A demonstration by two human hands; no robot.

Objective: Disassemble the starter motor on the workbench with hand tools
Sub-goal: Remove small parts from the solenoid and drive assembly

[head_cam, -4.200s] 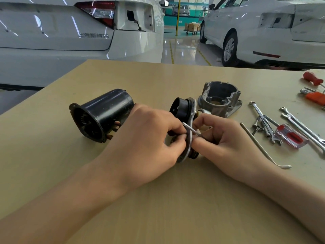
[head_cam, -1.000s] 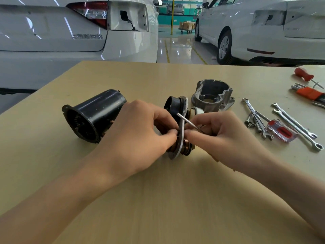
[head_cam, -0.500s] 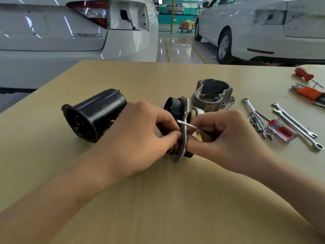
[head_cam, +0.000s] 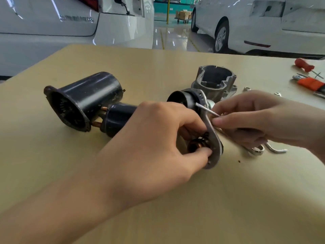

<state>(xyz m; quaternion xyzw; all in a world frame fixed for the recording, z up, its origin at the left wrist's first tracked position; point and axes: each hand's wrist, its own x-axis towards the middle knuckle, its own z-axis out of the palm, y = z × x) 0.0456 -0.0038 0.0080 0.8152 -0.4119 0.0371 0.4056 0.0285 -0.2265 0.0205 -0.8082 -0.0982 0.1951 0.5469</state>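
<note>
Starter-motor parts lie apart on the tan wooden workbench (head_cam: 175, 208).
I see the black cylindrical motor housing (head_cam: 84, 99) lying far left; my left hand (head_cam: 154, 147) grips the grey oval end plate (head_cam: 213, 148) at centre; my right hand (head_cam: 260, 118) pinches a thin silver rod (head_cam: 206, 110) against it.

A car workshop: white cars (head_cam: 263, 23) parked behind a workbench (head_cam: 158, 67) strewn with wrenches (head_cam: 276, 150).

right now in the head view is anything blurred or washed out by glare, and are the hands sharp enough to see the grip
Head view: glare streaks the shop floor and the white car; wide-angle bending curves the workbench edge. The left hand gripping the metal plate and the right hand pinching the thin tool are slightly soft but readable. Shadows are soft.
</note>
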